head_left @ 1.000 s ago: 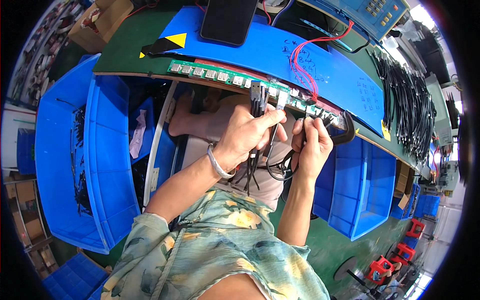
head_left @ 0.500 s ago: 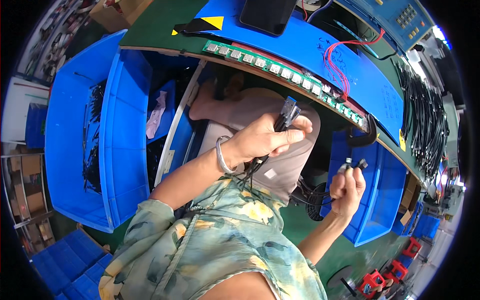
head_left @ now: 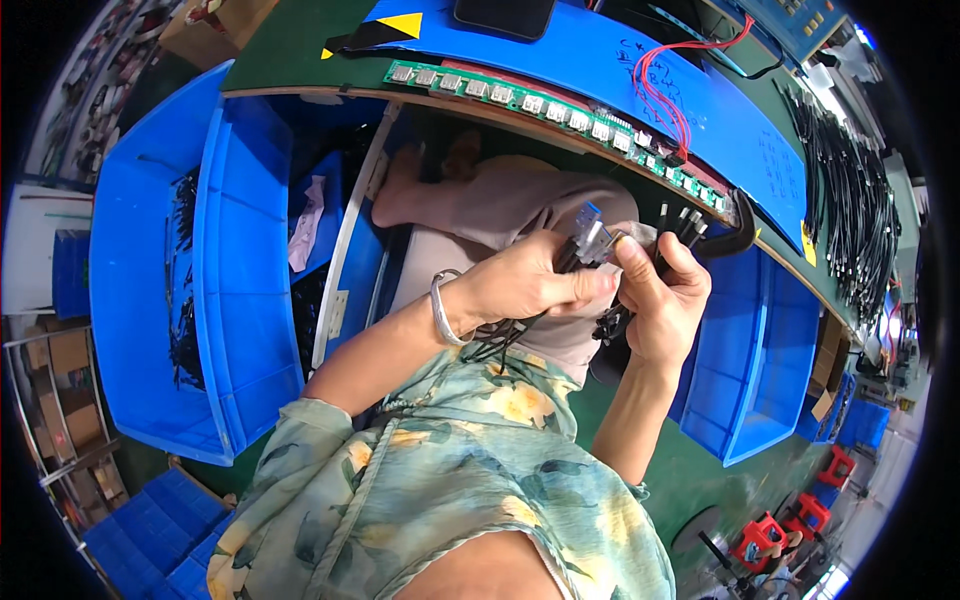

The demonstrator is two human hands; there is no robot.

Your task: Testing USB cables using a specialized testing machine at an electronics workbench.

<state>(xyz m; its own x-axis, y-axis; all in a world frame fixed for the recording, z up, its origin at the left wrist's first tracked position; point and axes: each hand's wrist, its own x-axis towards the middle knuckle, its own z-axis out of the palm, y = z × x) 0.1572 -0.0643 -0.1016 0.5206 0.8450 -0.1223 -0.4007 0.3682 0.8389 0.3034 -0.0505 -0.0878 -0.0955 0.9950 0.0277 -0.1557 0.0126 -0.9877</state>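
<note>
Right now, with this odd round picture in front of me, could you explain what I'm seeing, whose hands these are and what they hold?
There is no machine here: these are a person's two bare hands. A wide fisheye camera worn on the head looks down at them, so straight edges bend and the person's left is the picture's left. The left hand grips a bundle of plugs on black cables. The right hand holds more cable ends close by. Beyond is a green workbench bearing a blue sheet, a strip of circuit board along its near edge, red wires and, to the right, a heap of black cables.
</note>
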